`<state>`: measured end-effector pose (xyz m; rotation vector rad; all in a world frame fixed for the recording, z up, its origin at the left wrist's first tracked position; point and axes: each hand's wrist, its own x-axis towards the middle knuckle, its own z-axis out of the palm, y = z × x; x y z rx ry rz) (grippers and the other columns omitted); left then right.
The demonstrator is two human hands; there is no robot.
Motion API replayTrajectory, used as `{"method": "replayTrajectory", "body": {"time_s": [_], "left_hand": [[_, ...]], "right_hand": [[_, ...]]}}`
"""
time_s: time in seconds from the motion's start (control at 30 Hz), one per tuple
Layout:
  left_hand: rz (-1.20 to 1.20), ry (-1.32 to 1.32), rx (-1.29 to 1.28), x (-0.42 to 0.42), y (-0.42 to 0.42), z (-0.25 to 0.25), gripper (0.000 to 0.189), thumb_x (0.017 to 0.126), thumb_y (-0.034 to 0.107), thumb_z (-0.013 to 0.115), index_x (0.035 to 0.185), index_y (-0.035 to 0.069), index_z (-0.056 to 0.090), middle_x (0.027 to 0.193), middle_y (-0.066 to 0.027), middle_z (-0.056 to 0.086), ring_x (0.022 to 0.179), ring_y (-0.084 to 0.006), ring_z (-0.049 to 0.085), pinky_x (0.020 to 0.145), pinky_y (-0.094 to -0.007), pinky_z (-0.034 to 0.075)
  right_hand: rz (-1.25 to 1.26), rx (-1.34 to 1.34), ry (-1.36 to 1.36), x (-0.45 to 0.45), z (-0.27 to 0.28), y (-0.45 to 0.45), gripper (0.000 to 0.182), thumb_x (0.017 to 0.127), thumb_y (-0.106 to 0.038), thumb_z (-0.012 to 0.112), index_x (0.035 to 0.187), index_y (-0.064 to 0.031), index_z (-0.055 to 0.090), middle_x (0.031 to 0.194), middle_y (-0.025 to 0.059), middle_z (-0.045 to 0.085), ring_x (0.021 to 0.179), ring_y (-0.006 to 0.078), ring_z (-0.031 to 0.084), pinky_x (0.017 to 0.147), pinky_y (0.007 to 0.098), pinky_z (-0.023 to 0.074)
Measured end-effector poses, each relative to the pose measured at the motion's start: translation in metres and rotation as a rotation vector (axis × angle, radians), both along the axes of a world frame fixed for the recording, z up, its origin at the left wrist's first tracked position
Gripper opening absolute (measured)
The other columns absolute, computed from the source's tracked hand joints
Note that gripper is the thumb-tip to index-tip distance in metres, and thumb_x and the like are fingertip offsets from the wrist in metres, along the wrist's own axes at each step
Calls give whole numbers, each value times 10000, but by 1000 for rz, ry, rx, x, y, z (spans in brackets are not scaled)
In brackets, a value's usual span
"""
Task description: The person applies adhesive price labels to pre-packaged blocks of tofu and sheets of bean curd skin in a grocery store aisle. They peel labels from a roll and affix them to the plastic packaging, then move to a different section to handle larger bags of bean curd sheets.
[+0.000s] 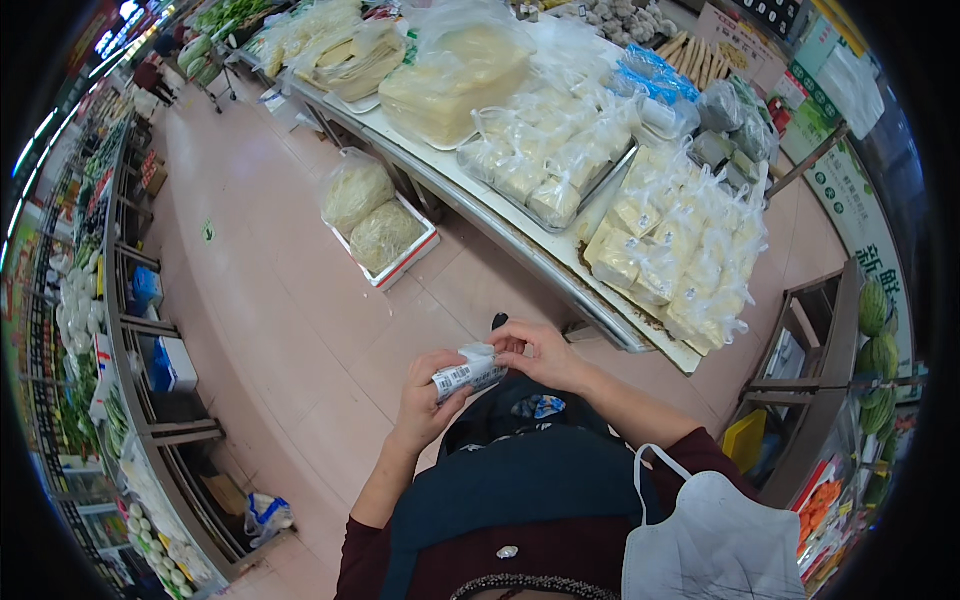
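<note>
My left hand [431,397] is wrapped around a roll of white printed labels [465,375] in front of my apron. The labels bear writing and barcodes. At the roll's right end, the fingertips of my right hand [544,356] pinch its edge. A small dark rounded thing [499,321] shows just beyond my right fingers; I cannot tell what it is or whether I hold it. Ahead to the right, bagged blocks of tofu [667,247] lie in rows on the stall table [517,232]. More bagged white blocks [551,154] fill a metal tray beside them.
A white foam box [405,266] with bagged noodle-like bundles stands on the tiled floor. Vegetable shelves [127,337] line the left side. At right is a wooden stand [814,367] near watermelons [877,337]. A white face mask [705,532] hangs at my chest.
</note>
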<state>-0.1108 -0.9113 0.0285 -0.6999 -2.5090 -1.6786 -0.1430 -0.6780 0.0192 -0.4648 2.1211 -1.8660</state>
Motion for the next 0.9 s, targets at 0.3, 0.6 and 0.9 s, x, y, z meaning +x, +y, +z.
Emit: {"method": "replayTrajectory", "body": {"time_s": [0.3,0.6,0.9], "left_hand": [[-89,52,-92,-109,-1,7,364,699,4,742,1045,15,629,1104,-109,597,1054,-319,540,912,-410,424],[-190,54,-186,-222,34,13,293,740,39,727,1019,7,643,1129,-105,599,1040,-319,556,925,-397,422],[-95,-352,-30,-280,48,-21,175,844,57,654,985,-46,655,1153,-113,562,1017,-237,572,887,-315,454]], "right_hand": [[-42,-59,45,-95,-11,1,140,797,-49,703,927,-63,652,905,40,570,803,155,550,639,265,443],[-379,47,151,-167,-10,27,121,783,-4,721,887,-33,665,847,63,612,681,118,551,574,250,422],[-855,525,231,-214,-91,101,101,765,-31,686,818,-41,601,959,136,534,970,303,529,859,377,433]]}}
